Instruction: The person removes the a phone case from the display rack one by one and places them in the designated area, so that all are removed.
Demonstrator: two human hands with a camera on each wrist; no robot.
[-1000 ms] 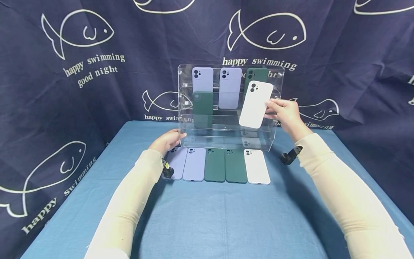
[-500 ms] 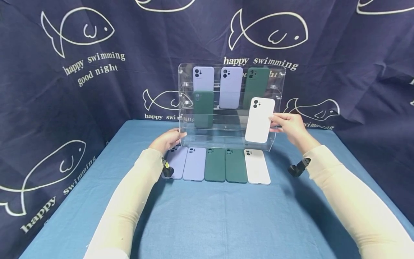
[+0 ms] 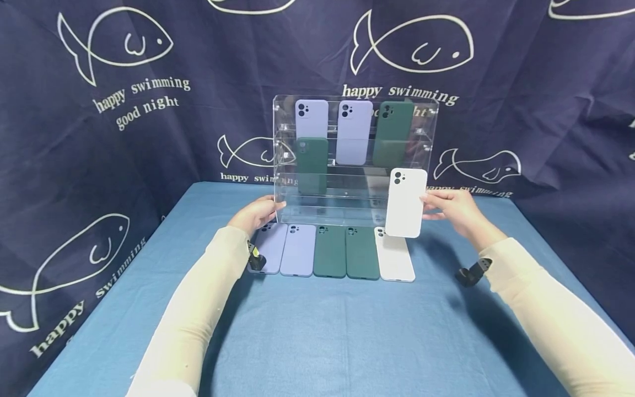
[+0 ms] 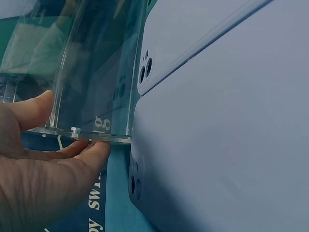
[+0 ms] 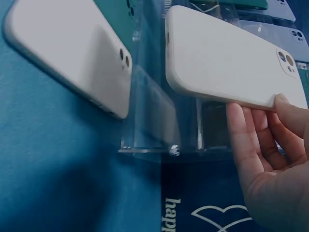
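My right hand (image 3: 458, 212) pinches a white phone case (image 3: 405, 204) by its right edge, thumb on the camera side. The case stands nearly upright before the lower right of a clear acrylic display stand (image 3: 347, 184), and overlaps the top of a white case (image 3: 395, 256) lying on the table. With the thumb in front and the fingers along the outside, my left hand (image 3: 258, 214) grips the stand's left side panel (image 4: 104, 137). Two lavender cases (image 3: 354, 132) and a green case (image 3: 394, 129) stand on the upper tier; another green case (image 3: 312, 165) leans lower left.
On the blue cloth-covered table (image 3: 317, 331), two lavender cases (image 3: 297, 251) and two green cases (image 3: 329, 252) lie side by side with the white one, just before the stand. A dark blue fish-patterned curtain (image 3: 238, 66) hangs behind.
My right hand has brought the white case down and slightly right, from over the upper green case to the stand's lower right, and straightened it. My left hand stays at the stand.
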